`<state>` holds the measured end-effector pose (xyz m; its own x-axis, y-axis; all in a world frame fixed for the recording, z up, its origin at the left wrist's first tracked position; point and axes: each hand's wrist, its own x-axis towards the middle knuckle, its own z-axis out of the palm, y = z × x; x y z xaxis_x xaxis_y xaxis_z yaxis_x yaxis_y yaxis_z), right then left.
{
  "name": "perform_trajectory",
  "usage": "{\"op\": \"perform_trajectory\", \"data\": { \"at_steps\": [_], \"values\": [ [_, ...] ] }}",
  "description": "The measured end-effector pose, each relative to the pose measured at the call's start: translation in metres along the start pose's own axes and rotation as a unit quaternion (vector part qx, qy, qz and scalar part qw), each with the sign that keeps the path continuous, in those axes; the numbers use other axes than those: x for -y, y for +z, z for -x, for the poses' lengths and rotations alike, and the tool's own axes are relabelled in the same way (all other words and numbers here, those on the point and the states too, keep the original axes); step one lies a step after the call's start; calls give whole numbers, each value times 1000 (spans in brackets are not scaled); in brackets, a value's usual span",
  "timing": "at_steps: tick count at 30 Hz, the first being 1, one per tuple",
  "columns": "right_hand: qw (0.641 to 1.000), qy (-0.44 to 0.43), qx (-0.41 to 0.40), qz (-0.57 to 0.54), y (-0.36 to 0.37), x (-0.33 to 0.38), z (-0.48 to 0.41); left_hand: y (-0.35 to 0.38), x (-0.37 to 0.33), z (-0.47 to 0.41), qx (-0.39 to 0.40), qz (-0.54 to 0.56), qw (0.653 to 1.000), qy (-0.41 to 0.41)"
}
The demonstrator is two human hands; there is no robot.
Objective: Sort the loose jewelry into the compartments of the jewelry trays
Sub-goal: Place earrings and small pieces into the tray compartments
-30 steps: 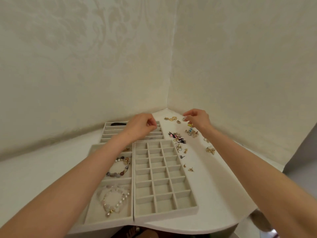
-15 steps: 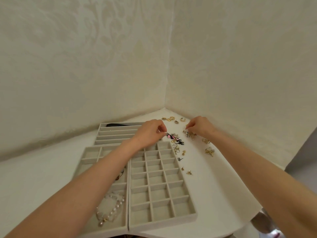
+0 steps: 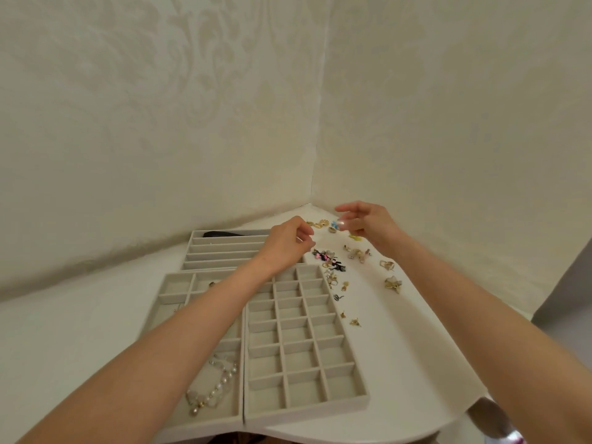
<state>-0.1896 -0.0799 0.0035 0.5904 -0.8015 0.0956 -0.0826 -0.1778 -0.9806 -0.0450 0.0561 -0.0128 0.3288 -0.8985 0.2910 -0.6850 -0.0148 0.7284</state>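
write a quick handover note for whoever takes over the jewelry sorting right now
Left hand: fingers curled, over the far end of the grid tray, beside the loose pile; can't tell if it holds a piece.
Right hand: raised over the far pieces, fingertips near a small blue piece; grip unclear.
Done: pearl bracelet lies in the front compartment of the left tray; a dark item sits in the slotted back tray.
Left: the grid tray's visible compartments are empty; loose jewelry is spread on the table to its right.
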Motion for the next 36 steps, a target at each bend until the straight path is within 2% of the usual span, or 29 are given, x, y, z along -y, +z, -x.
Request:
{"op": "perform_trajectory", "data": {
  "at_steps": [3, 6, 8, 14, 20, 25, 28, 32, 36],
  "values": [
    [992, 4, 75, -99, 17, 9, 11, 3, -4, 1, -18, 37, 999, -1],
    [987, -6, 107, -122, 35, 6, 19, 4, -9, 5, -57, 54, 997, 21],
    [986, -13, 115, -121, 43, 4, 23, 1, -10, 8, -75, 55, 995, 30],
    [990, -16, 106, -94, 56, 1, 32, -17, -3, 16, -43, 31, 998, 18],
    [996, -8, 84, -32, 61, -3, 40, -65, 11, 34, -28, -89, 996, 11],
    [998, 9, 54, -25, 57, -10, 44, -116, 36, 57, -23, -164, 986, -17],
    [998, 14, 47, -30, 58, -11, 46, -135, 48, 69, -4, -254, 966, -34],
    [999, 18, 40, -28, 61, -11, 48, -143, 59, 80, 65, -345, 933, -81],
    [999, 18, 34, -31, 62, -9, 48, -142, 67, 85, 104, -364, 920, -104]
  ]
}}
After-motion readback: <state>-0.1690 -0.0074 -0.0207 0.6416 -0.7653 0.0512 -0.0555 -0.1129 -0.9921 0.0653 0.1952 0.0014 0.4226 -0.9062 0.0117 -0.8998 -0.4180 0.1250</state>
